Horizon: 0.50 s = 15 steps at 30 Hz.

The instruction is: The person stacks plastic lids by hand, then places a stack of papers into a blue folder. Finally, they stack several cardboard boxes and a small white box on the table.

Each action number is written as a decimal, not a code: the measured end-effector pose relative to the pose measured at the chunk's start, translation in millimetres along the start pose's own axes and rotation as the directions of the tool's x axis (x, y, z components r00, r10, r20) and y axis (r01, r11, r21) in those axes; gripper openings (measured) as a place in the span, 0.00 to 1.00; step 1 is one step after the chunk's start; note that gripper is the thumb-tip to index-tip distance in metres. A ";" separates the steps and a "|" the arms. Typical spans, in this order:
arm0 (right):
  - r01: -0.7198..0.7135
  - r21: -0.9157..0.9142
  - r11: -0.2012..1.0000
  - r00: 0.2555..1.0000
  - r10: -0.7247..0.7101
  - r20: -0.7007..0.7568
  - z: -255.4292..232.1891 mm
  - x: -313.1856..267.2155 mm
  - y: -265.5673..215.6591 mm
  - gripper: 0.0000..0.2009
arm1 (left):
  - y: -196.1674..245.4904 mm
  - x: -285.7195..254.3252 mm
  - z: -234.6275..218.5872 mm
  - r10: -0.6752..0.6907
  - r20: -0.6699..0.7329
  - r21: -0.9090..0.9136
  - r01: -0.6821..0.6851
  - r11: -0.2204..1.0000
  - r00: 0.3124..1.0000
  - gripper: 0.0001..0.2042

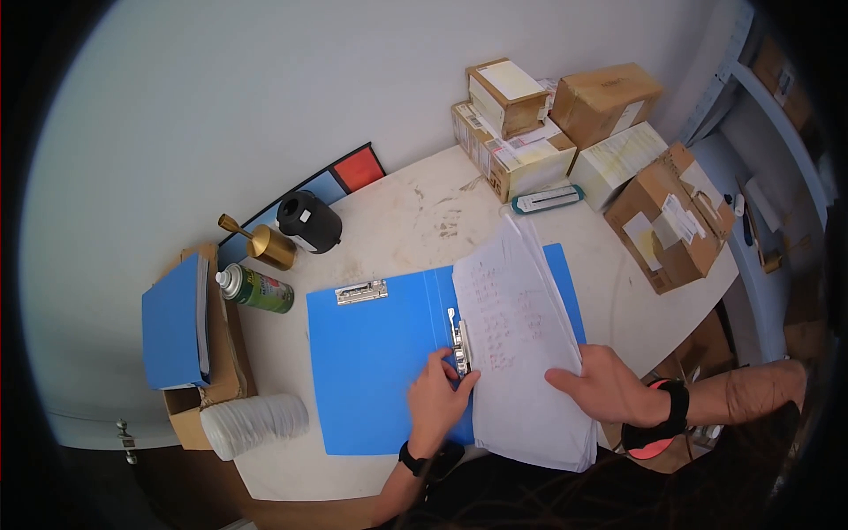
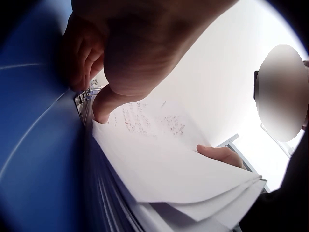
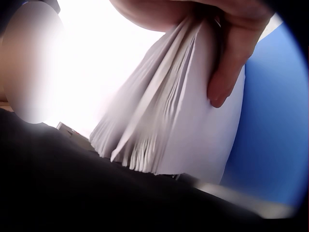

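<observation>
A blue folder (image 1: 380, 353) lies spread on the table, with one metal clip (image 1: 361, 292) at its upper left and another metal clip (image 1: 459, 346) near its middle. A thick stack of white paper (image 1: 521, 353) with reddish writing lies over the folder's right side. My right hand (image 1: 609, 386) grips the stack's right edge, thumb on top; in the right wrist view the sheets (image 3: 193, 121) fan out below that hand. My left hand (image 1: 437, 402) is at the middle clip, fingers bent beside it. In the left wrist view its thumb presses the paper's edge (image 2: 145, 169).
Cardboard boxes (image 1: 609, 102) and a teal-edged item (image 1: 548, 199) stand at the back right. At the left are a spray can (image 1: 256, 289), a black container (image 1: 309, 221), a brass-coloured object (image 1: 271, 247), a blue binder (image 1: 177, 322) and a white roll (image 1: 254, 426).
</observation>
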State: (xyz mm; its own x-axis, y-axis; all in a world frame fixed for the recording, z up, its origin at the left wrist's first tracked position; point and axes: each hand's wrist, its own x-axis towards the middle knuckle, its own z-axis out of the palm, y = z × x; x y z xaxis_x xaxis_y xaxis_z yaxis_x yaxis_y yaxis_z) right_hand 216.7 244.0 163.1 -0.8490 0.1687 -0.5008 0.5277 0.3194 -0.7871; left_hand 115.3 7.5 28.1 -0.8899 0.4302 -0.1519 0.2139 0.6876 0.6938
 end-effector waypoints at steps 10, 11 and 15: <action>-0.025 0.121 0.992 0.998 0.018 0.060 0.8 -9.8 -16.4 0.18 | -10.7 -4.7 2.3 0.086 -0.012 -0.121 -0.087 0.989 0.996 0.19; -0.040 0.121 0.992 0.997 0.031 0.074 -1.0 -9.8 -15.6 0.18 | -11.9 -4.2 3.7 0.095 -0.021 -0.117 -0.097 0.988 0.995 0.18; -0.080 0.188 0.979 0.994 0.063 0.092 -3.9 -7.1 -9.7 0.17 | -11.9 -2.9 0.9 0.099 -0.033 -0.130 -0.103 0.986 0.995 0.16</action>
State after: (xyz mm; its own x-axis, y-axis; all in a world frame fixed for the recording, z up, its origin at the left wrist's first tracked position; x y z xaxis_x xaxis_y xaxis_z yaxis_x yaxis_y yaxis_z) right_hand 217.5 243.4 175.7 -0.8079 0.1022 -0.5804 0.5892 0.1238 -0.7984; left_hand 115.6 -1.4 19.6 -0.8772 0.4765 -0.0589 0.2497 0.5577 0.7916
